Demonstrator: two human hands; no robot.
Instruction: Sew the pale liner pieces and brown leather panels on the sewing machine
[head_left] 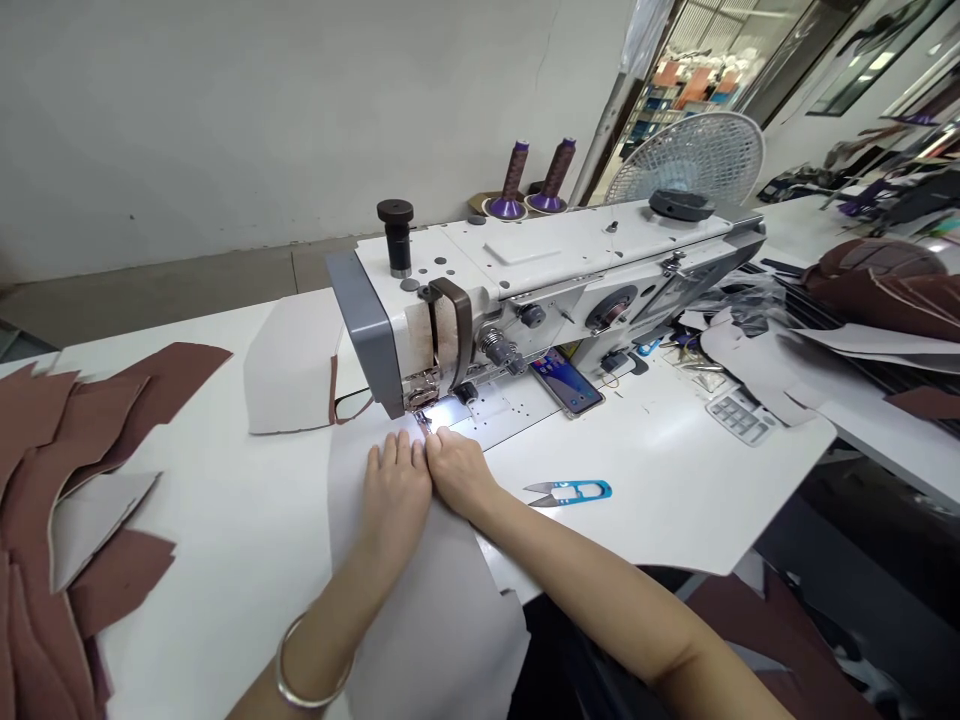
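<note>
My left hand (395, 487) and my right hand (457, 470) press side by side on a pale grey leather panel (420, 600), feeding its far edge toward the presser foot (424, 421) of a white industrial sewing machine (525, 285). A small lamp lights the needle area. The fingertips of my right hand sit almost at the foot. The panel's near end hangs past the table edge. A silver bangle (311, 665) circles my left wrist. The needle itself is hard to make out in the glare.
Stacked brown leather pieces (60, 500) lie at the table's left, and a pale panel with a brown edge (289, 365) lies beside the machine. To the right are thread snips (570, 492), a phone (566, 382) and a keypad (739, 415). Thread cones and a fan stand behind.
</note>
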